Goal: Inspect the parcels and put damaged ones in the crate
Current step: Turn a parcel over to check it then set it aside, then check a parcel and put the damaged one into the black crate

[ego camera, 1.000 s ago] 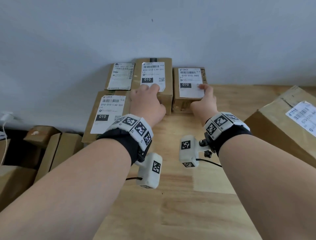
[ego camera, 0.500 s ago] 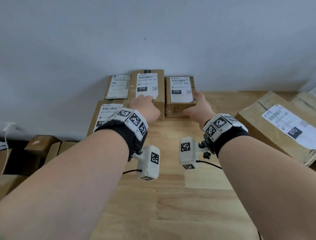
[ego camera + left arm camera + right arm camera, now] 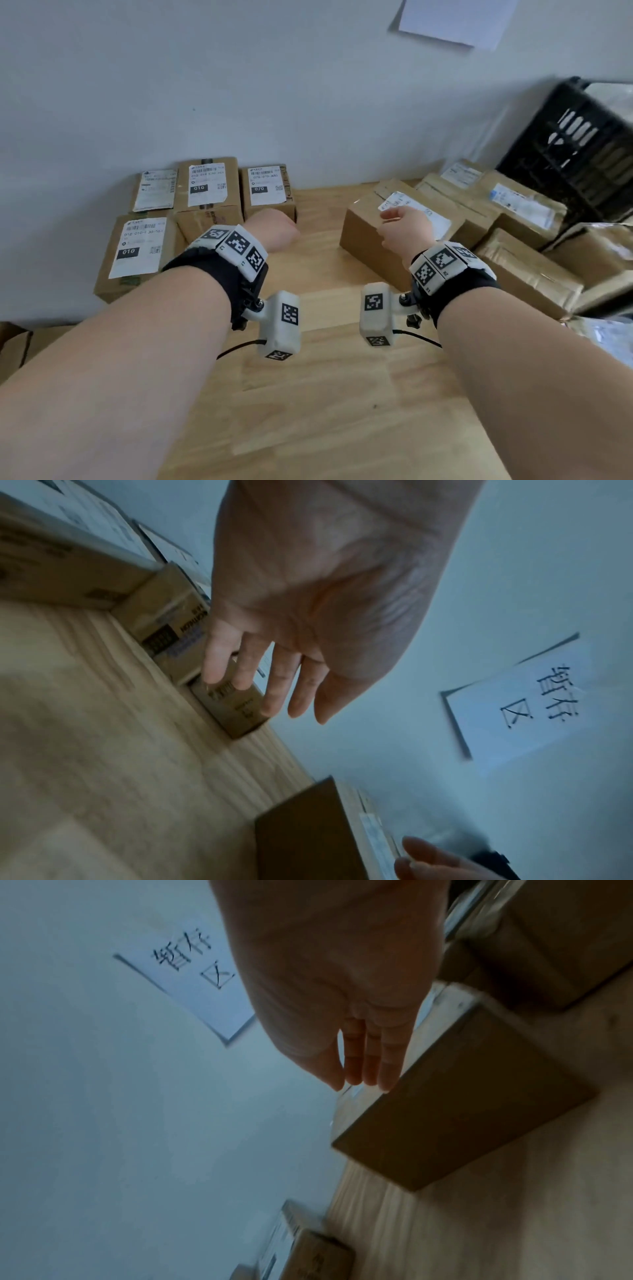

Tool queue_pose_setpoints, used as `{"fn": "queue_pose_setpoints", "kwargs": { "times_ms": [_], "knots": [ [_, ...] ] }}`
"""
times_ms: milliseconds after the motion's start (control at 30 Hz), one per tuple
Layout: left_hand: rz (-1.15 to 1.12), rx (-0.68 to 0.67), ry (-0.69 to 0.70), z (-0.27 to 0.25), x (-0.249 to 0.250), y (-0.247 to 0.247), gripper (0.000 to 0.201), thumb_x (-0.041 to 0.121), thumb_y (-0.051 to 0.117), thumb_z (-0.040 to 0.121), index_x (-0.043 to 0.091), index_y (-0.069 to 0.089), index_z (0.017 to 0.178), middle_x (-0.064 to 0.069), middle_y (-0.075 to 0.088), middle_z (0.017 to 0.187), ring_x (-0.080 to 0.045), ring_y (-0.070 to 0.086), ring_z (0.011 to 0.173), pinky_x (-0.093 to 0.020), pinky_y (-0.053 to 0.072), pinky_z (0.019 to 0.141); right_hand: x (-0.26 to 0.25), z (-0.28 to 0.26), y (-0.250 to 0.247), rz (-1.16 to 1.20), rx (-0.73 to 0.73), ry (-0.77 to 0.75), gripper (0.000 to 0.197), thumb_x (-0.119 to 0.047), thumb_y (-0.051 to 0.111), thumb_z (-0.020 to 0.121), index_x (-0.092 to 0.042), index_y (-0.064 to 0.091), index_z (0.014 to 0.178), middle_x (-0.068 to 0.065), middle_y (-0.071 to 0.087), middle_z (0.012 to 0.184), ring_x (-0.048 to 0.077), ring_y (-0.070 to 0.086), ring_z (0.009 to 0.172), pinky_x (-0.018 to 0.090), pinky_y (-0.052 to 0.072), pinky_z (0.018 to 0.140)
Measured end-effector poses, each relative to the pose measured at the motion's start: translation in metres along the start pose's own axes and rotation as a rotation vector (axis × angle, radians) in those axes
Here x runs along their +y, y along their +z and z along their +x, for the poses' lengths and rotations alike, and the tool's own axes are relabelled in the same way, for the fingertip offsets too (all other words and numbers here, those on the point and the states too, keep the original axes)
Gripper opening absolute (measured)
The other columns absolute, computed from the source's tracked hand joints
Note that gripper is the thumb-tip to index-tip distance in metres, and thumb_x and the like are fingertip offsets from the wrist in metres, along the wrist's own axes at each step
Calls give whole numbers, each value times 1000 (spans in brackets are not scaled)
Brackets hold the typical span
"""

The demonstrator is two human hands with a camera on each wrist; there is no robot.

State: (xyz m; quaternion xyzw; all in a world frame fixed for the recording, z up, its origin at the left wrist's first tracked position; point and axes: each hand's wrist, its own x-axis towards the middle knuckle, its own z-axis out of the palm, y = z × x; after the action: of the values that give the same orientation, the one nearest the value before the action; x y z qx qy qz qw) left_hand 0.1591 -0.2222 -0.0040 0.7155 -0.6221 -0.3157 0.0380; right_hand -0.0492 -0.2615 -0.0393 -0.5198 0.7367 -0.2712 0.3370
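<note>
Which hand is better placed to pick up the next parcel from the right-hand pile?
Right. The right hand is open at the nearest parcel of that pile; the left hand hangs open near the 070 parcel, farther away.

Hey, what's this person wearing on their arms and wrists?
Both forearms are bare, no sleeves. Each wrist has a black strap: the left wrist band and right wrist band carry white blocks printed with black square markers. A white camera pod with a thin black cable hangs from each. The hands are bare.
</note>
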Motion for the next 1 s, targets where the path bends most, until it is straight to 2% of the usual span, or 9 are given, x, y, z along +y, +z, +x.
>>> {"fn": "queue_pose_setpoints", "kwargs": {
  "times_ms": [67, 100, 200, 267, 367, 500, 700, 900, 1000],
  "knots": [
    [-88, -32, 8, -9, 19, 9, 25, 16, 49, 98, 15, 60, 120, -10, 55, 129, -17, 46, 101, -25, 43, 71, 21, -7, -25, -8, 35, 50, 29, -4, 53, 89, -21, 66, 110, 5, 66, 113, 26, 66, 103, 40, 55, 92],
    [-123, -50, 6, -14, 28, 14, 31, 15, 50, 98, 11, 59, 128, -10, 55, 133, -20, 51, 106, -25, 46, 75, 31, -10, -36, -9, 45, 73, 27, -5, 54, 89, -22, 65, 107, 4, 65, 111, 26, 67, 102, 40, 56, 92],
    [-202, -139, -10, -29, 54, 28, 35, 15, 47, 100, 6, 54, 133, -9, 57, 133, -27, 54, 122, -37, 47, 96, 58, -19, -65, -9, 55, 116, 23, -8, 55, 89, -23, 65, 103, 4, 66, 109, 26, 66, 104, 41, 55, 93],
    [-276, -206, -27, -37, 70, 35, 38, 20, 46, 101, 9, 48, 137, -2, 59, 121, -24, 55, 116, -40, 48, 97, 72, -22, -81, -12, 50, 130, 26, -8, 56, 89, -23, 69, 107, 7, 68, 112, 28, 65, 107, 42, 55, 94],
    [-380, -197, -42, -46, 94, 45, 40, 27, 48, 100, 13, 47, 138, 3, 61, 108, -20, 59, 107, -41, 49, 96, 91, -23, -103, -28, 31, 121, 30, -8, 58, 90, -19, 69, 115, 9, 67, 116, 29, 62, 111, 42, 54, 95],
    [-521, -182, -92, -56, 133, 77, 37, 27, 50, 100, 12, 49, 134, 1, 62, 108, -20, 60, 106, -41, 49, 96, 120, -29, -138, -76, 18, 95, 26, -10, 60, 88, -18, 69, 111, 7, 67, 114, 28, 63, 110, 42, 52, 97],
    [-755, -296, -173, -70, 196, 154, 43, 22, 53, 99, 7, 44, 138, -6, 61, 107, -26, 56, 106, -42, 46, 97, 181, -40, -214, -150, 44, 136, 26, -8, 57, 89, -16, 68, 112, 4, 66, 107, 25, 63, 105, 38, 54, 90],
    [-792, -340, -199, -82, 239, 214, 43, 23, 52, 99, 7, 43, 138, -8, 60, 105, -28, 56, 107, -43, 46, 97, 235, -48, -257, -200, -117, 234, 27, -10, 56, 91, -6, 66, 115, 8, 59, 95, 24, 58, 91, 42, 56, 91],
    [-802, -353, -216, -90, 250, 235, 45, 20, 51, 100, 6, 40, 141, -14, 56, 123, -31, 53, 115, -45, 44, 100, 252, -52, -257, -72, -237, 272, 27, -11, 59, 93, -2, 62, 119, 9, 61, 102, 23, 59, 91, 41, 55, 92]
  ]
}}
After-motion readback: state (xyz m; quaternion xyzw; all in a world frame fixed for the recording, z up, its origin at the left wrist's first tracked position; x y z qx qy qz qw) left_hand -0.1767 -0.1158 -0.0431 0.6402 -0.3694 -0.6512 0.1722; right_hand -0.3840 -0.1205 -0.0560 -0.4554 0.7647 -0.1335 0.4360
